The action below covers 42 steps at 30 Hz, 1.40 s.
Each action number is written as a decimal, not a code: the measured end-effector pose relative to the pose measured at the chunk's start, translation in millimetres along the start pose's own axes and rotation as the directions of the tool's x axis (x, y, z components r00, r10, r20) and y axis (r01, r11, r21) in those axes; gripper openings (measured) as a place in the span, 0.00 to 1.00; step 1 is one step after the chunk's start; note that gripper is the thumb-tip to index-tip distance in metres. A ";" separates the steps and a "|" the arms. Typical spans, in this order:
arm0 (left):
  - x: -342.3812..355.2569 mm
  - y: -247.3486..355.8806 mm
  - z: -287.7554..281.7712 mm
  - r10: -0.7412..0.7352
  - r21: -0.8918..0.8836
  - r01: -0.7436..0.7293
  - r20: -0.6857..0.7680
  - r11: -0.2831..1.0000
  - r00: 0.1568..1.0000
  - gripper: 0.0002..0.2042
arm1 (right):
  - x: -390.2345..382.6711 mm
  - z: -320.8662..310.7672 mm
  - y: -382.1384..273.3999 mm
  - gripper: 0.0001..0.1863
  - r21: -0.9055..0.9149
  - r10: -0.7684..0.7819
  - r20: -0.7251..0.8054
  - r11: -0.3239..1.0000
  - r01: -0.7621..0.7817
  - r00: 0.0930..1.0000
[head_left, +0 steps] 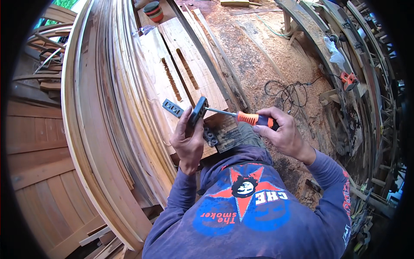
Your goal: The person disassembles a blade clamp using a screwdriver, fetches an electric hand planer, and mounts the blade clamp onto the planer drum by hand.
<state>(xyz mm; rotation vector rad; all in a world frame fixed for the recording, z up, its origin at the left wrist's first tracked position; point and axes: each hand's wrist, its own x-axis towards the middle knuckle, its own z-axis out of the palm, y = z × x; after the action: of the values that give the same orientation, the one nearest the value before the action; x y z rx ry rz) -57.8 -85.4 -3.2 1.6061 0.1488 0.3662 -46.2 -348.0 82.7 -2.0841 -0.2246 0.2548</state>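
My left hand (187, 144) grips a small dark hardware piece (199, 110) upright over two pale wooden boards, each with a long cut slot (186, 67). My right hand (280, 134) holds an orange-and-black screwdriver (249, 118) level, its tip at the side of the dark piece. A grey slotted metal part (171, 107) lies on the left board, just beyond my left fingers. Another dark part with round holes (210, 137) lies below the held piece, partly behind my left hand.
Long curved planks (97, 108) fill the left. A striped cup (153, 12) stands at the far end. Sawdust covers the ground (276, 52) at right, with a tangled black cord (286, 95), an orange power tool (347, 80), a white plastic bag (334, 52) and stacked timber.
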 end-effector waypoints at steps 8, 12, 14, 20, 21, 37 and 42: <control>1.1 7.8 -1.6 -0.057 -0.012 0.057 -0.018 0.998 0.998 0.23 | 14.2 -6.7 8.0 0.22 0.605 0.243 0.743 0.152 -0.781 0.623; 3.8 -4.3 -2.9 0.034 0.029 -0.033 -0.018 0.999 0.999 0.23 | 9.6 5.7 12.6 0.20 0.186 0.096 0.112 0.976 -0.116 0.989; 3.7 -0.1 -2.9 0.003 0.009 -0.003 -0.015 1.000 1.000 0.23 | 7.1 6.3 10.3 0.22 -0.253 -0.383 -0.065 0.900 0.356 0.921; 2.9 -3.1 -1.8 0.027 0.049 -0.028 0.013 0.998 1.000 0.23 | 16.8 -5.6 24.7 0.27 0.476 0.223 0.516 0.727 -0.494 0.827; 3.7 -2.2 -1.4 0.033 0.038 -0.034 0.002 0.999 0.999 0.24 | 20.9 -9.2 32.4 0.30 0.585 0.223 0.710 0.340 -0.736 0.668; 2.3 -3.2 3.1 -0.050 0.006 0.050 0.028 0.999 0.998 0.24 | 24.5 -27.3 -23.1 0.28 0.209 0.347 0.323 0.881 -0.424 0.880; 1.4 -4.6 4.0 -0.009 0.035 0.009 0.012 0.999 1.000 0.22 | 21.6 -32.5 -26.2 0.30 0.350 0.326 0.523 0.760 -0.548 0.787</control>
<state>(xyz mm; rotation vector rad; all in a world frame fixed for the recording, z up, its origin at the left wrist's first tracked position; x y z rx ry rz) -54.6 -88.4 -7.6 1.6414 0.1538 0.3485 -18.1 -356.1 119.5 -1.5158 0.0893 0.9826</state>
